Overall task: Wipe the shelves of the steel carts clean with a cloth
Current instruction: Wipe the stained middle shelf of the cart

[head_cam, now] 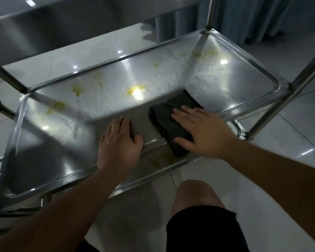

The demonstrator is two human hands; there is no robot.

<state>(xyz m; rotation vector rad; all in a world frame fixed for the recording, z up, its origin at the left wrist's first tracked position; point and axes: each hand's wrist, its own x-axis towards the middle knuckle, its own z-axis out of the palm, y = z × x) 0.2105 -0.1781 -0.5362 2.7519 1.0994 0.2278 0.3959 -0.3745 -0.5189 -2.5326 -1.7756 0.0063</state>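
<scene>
A steel cart's lower shelf (244,77) fills the view, its rimmed surface carrying several yellowish smears (76,90) toward the far and left side. A dark grey cloth (167,117) lies on the shelf near the front right. My right hand (202,131) presses flat on the cloth with straight, spread fingers. To the cloth's left, my left hand (119,142) rests on the shelf by its front rim (49,186), its fingers bent downward onto the steel and holding nothing.
The cart's upper shelf (62,24) overhangs at the top. Steel posts (287,93) rise at the corners. A white tiled floor (289,160) surrounds the cart, curtains (262,17) hang at the back right, and my knee (195,195) is in front of the shelf.
</scene>
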